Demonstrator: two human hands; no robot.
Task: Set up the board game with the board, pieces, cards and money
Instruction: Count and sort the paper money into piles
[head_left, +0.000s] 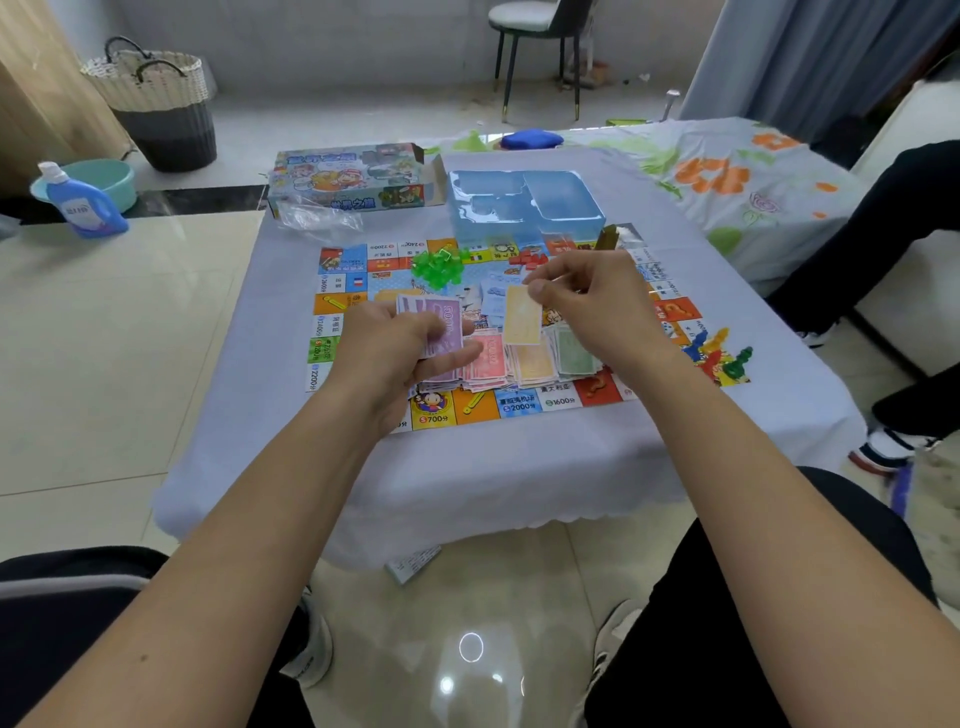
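Right hand pinched a pale yellow paper banknote hanging long-axis down, directly above the yellow money pile, while left hand gripped the purple note wad.

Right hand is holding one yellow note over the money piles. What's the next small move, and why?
Probably lower the yellow paper note pinched in the right hand onto the yellow pile just below it: piles lie sorted by colour on the board, and the left hand holds the purple-topped wad.
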